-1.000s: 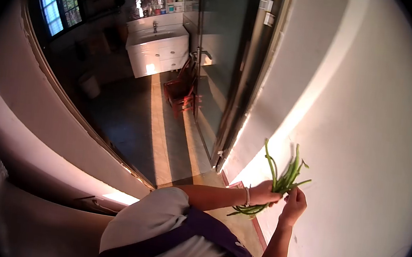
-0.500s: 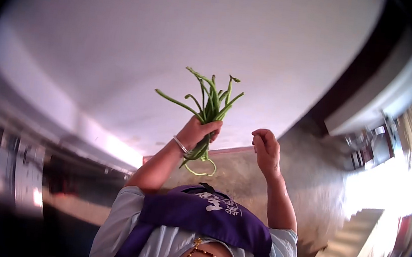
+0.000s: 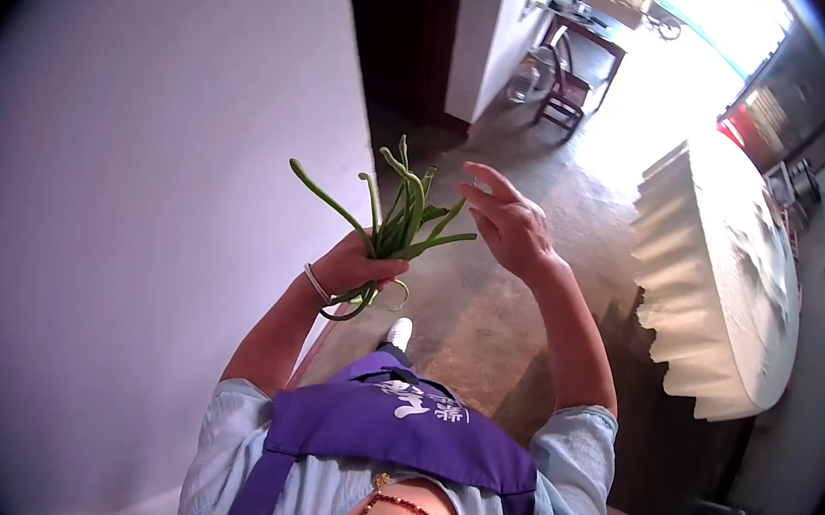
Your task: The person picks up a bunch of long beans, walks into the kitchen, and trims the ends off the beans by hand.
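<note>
My left hand [image 3: 359,267] is closed round a bunch of long green beans [image 3: 398,221]. The beans' upper ends fan out above the fist, and a few looped ends hang below it near the white bracelet [image 3: 316,284]. To the right of the bunch, my right hand [image 3: 512,223] is raised with its fingers partly stretched and apart. Its fingertips are close to the tip of one bean; whether they touch cannot be made out. Nothing shows in that hand.
A white wall [image 3: 169,182] rises close on my left. On the right stands a round table with a pale, ruffled cover [image 3: 722,280]. Further off are a wooden chair [image 3: 566,91], a desk [image 3: 596,38] and a bright doorway [image 3: 724,24]. A white shoe [image 3: 400,333] shows on the floor [image 3: 487,316].
The view has turned from the wall toward the room and doorway. My right hand has risen closer to the beans and its fingers have opened out. The left hand still grips the bunch.
</note>
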Demonstrator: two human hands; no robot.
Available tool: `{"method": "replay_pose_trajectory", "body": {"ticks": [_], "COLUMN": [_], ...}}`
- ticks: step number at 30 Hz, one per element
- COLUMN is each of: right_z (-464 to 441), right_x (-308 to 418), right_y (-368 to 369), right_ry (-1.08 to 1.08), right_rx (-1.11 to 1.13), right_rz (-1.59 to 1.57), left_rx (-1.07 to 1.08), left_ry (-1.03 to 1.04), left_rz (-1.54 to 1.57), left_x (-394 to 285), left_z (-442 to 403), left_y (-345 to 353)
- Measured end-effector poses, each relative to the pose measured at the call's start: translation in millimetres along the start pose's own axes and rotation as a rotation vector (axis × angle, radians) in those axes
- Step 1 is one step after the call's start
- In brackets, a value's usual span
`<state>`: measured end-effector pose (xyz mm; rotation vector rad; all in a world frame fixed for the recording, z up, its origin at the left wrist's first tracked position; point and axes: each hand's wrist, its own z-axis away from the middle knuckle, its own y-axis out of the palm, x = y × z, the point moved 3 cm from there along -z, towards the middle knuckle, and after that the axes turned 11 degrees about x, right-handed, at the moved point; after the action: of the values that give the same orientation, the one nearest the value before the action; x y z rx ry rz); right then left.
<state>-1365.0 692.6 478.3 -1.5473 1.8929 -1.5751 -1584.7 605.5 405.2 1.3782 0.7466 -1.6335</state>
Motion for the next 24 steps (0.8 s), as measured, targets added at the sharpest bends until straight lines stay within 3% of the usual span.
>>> {"method": "replay_pose_trajectory", "body": {"ticks": [2,5,9,13,18,21,24], "right_z": [-4.2,1.2,-15.9,25.2,43.5,74.3,89.3], "right_x": [-22.4,-50.7,-45.3,-84.0,-123.5,-196.4,-240.1], "right_y": [-14.3,-45.0,-86.8,-101.2,-115.9,-136.8,-165.3], "right_ry": [0.017,0.207,0.325,0.510,0.686,0.660,0.784], "right_rx": [0.140,0.309,0.262,0.135,-0.107,-0.314,-0.405], "right_rz": [0.102,0.207,0.321,0.436,0.422,0.327,-0.066], "left_rx": [0.060,0.126,0.285,0.344,0.477,0.477,0.473], "left_ry": [0.008,-0.006,0.056,-0.010,0.067,0.029,-0.023], "left_rz": [0.020,0.005,0.067,0.033,0.048,0.155,0.257], "left_x": [-15.9,-62.8,-112.8,-122.6,-127.0,-129.4,-144.1], "left_z": [-23.0,-59.8,-100.9,-164.9,-223.0,-291.0,-348.9], "left_y": [-1.1,-4.8,-32.0,-4.8,31.1,71.7,81.8]}}
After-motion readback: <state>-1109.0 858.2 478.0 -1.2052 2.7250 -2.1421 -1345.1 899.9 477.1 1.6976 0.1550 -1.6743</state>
